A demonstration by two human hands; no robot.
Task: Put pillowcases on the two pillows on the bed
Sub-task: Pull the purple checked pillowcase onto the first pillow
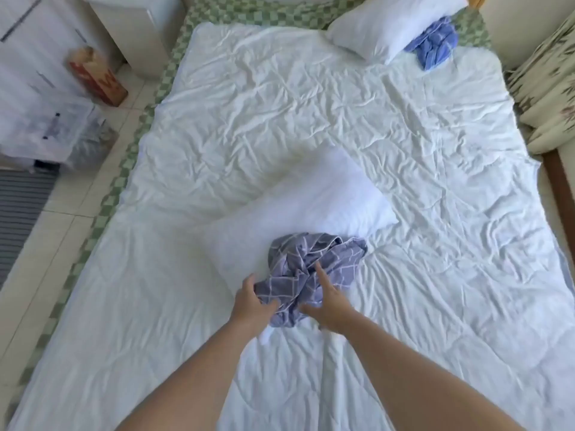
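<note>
Both your hands are on the crumpled grey-purple pillowcase [311, 269], a soft bunched cloth w/ a thin white grid pattern. It lies heaped on the near end of the bare white pillow [311, 200], spilling off onto the bed. Your left hand [253, 303] pinches the cloth's near-left edge, thumb on top, fingers curled under. Your right hand [329, 301] rests on the near-right side w/ fingers spread and one fingertip pressed into a fold; can't tell if it actually grips.

The near pillow is plump, rectangular, set diagonally around mid-bed, finely dimpled surface. The bed [435, 181] is covered by a wrinkled white quilt, creases all over; a green-and-white checked sheet [137, 150] shows along the left and far edges.

At the far right corner sits the 2nd white pillow [382, 26], also bare, w/ a brighter blue striped pillowcase [435, 46] bunched up just beside it, touching its right end.
</note>
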